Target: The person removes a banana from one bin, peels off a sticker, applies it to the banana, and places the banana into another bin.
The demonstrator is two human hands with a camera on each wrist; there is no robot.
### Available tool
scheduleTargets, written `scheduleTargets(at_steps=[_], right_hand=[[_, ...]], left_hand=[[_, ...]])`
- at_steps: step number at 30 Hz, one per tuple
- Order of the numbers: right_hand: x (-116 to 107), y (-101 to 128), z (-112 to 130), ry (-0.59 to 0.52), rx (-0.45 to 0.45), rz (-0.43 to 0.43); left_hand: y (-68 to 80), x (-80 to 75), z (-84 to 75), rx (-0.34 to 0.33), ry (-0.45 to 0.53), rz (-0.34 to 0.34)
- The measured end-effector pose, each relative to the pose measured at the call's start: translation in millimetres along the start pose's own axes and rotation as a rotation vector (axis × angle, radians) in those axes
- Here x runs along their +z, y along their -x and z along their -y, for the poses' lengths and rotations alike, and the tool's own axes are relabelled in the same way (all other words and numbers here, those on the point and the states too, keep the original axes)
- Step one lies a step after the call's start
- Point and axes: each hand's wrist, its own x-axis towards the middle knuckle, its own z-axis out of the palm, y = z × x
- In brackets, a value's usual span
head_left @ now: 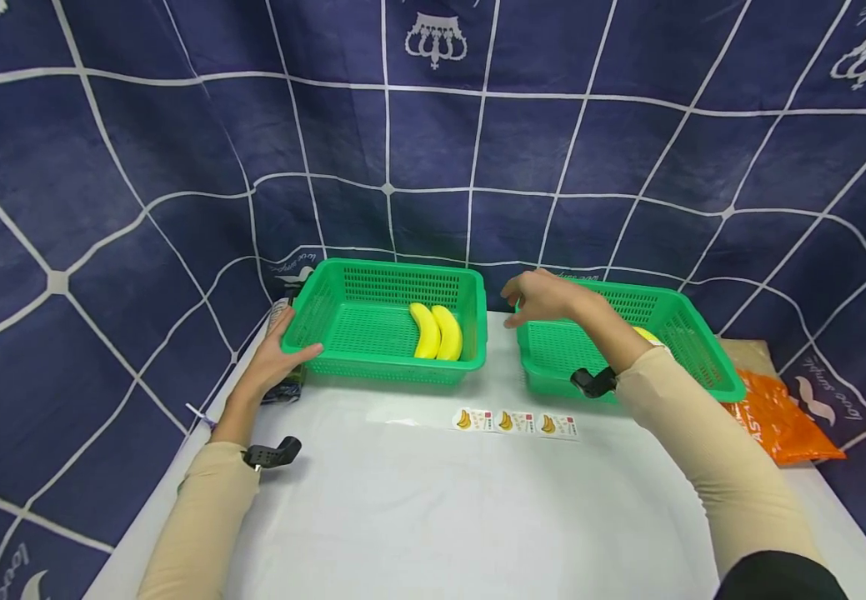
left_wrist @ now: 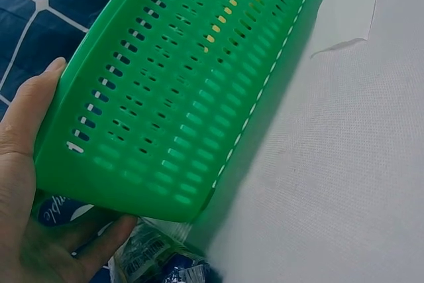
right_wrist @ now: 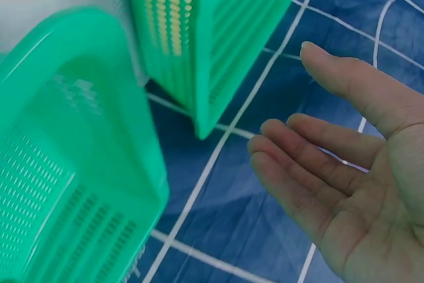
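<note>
Two green plastic baskets stand side by side on a white table. The left basket (head_left: 372,333) (left_wrist: 185,97) holds two yellow bananas (head_left: 436,332). My left hand (head_left: 277,357) (left_wrist: 26,183) grips its near left corner, thumb along the wall and fingers under the base. My right hand (head_left: 543,297) (right_wrist: 344,170) hovers with relaxed fingers over the far left corner of the right basket (head_left: 568,350) (right_wrist: 66,164) and holds nothing. Another banana (head_left: 647,335) in that basket is mostly hidden by my right forearm.
A strip of banana stickers (head_left: 515,422) lies on the table (head_left: 433,517) in front of the baskets. A dark printed packet (head_left: 286,387) (left_wrist: 159,260) lies under my left hand. An orange bag (head_left: 773,417) sits at the right. Blue checked cloth (head_left: 433,125) walls the table.
</note>
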Motion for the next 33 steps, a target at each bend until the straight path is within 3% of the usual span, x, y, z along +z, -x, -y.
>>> scheduleTargets(at_steps=[9,18,24,33], right_hand=[[1.0,-38.3,18.3,-0.010,-0.039,-0.015],[13.5,-75.8,29.2,-0.017,-0.074,0.027],[24.1,-101.8,39.8,-0.037,-0.061,0.059],[34.3,-136.1,47.8,0.032,-0.010,0.121]], left_hand=[[-0.4,-2.5,0.3,0.010,0.020,-0.010],[-1.9,-0.2,2.2,0.022,0.029,-0.017],[-1.1,1.7,4.4,0.030,0.054,-0.020],[1.9,1.8,5.5,0.022,0.062,-0.020]])
